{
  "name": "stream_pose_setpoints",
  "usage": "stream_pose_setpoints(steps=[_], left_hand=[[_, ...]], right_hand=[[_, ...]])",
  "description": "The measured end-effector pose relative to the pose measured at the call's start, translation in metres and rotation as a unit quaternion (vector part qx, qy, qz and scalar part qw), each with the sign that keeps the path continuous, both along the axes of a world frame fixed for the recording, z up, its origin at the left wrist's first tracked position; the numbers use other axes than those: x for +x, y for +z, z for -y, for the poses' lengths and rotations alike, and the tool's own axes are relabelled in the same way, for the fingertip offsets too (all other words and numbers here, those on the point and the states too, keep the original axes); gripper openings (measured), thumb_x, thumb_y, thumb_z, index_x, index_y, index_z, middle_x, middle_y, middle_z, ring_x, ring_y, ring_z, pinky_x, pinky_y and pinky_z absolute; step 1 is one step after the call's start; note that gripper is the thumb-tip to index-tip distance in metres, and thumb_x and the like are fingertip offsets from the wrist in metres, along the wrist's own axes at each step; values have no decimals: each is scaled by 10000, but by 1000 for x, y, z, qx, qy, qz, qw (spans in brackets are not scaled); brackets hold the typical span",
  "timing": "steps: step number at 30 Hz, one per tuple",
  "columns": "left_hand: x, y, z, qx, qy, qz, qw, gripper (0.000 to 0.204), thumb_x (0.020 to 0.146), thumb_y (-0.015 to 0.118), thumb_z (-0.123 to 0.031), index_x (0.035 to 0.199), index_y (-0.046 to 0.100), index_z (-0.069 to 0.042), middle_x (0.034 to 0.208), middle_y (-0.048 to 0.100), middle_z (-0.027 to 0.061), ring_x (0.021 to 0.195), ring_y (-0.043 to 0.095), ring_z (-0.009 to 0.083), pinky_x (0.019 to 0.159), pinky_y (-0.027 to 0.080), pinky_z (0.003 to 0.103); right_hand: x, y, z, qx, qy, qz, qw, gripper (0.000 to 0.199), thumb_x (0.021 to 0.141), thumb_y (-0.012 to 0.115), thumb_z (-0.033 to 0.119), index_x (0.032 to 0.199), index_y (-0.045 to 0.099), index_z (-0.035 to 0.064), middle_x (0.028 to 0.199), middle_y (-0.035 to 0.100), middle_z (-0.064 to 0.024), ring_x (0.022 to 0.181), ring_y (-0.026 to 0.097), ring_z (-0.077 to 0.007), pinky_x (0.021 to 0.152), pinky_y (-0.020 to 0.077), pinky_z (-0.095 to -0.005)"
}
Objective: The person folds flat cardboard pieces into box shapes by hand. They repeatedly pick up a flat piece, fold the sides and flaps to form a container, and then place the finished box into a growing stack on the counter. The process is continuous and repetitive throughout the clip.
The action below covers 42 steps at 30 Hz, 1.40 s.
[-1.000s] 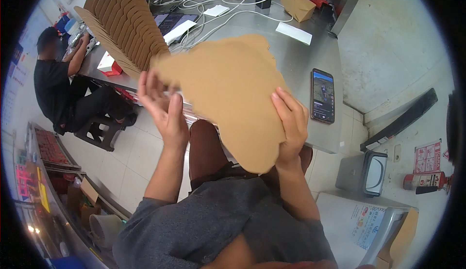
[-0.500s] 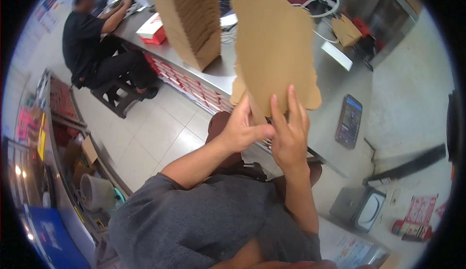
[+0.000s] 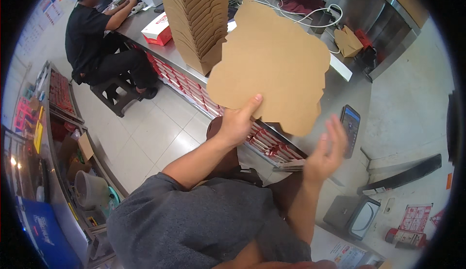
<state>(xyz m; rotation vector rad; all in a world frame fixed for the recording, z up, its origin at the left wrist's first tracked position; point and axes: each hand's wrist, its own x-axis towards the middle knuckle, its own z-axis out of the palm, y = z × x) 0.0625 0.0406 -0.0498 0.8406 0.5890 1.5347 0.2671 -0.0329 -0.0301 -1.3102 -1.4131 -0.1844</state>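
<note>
One flat sheet of brown cardboard (image 3: pixel 272 65), cut with scalloped edges like an unfolded box, is up in front of me above the steel worktop (image 3: pixel 349 92). My left hand (image 3: pixel 239 122) grips its lower edge, thumb pressed against the near face and the fingers hidden behind it. My right hand (image 3: pixel 326 153) is open just below the sheet's right corner, fingers spread and pointing up, apart from the cardboard and holding nothing.

Behind the sheet, a tall stack of folded brown boxes (image 3: pixel 196 19) stands on the worktop, its lower right side just beside the cardboard's left edge as seen from here. A phone (image 3: pixel 350 129) with a lit screen lies on the worktop right of my open hand. Farther back sit a small brown box (image 3: pixel 348 41), white cables (image 3: pixel 310 14) and a dark red cloth (image 3: pixel 301 0). A red and white carton (image 3: pixel 158 29) rests on the left part of the worktop, near a person in black (image 3: pixel 94 41) who sits on a stool (image 3: pixel 114 94) with arms on the worktop. The floor (image 3: pixel 150 138) is pale tile. A grey box with a round window (image 3: pixel 354 215) stands at lower right.
</note>
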Motion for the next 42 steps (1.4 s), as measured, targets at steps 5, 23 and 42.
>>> stream_pose_setpoints(steps=[5,23,42], left_hand=[[-9,19,-2,-39,-4,76,996,495,998,621,-86,1457,457,2,1381,605,161,1261,628,304,1070,523,469],[-21,-4,-12,-92,-147,120,978,493,1007,577,-171,1433,476,57,1362,634,200,1237,660,320,1054,549,480],[-33,44,-30,-106,-241,94,960,749,1018,490,-550,1515,430,7,1443,589,206,1298,620,353,1085,518,503]], right_hand=[[108,-9,18,-124,-221,-72,965,257,1009,588,101,1204,742,37,1453,601,-197,1365,533,-356,1155,396,-457],[105,20,29,-153,-33,12,988,594,927,668,199,1502,566,88,1681,352,-213,1543,319,-390,1275,181,-490],[22,32,8,-18,-6,203,979,398,863,659,-1,1245,753,59,1363,688,-161,1293,623,-345,1172,372,-512]])
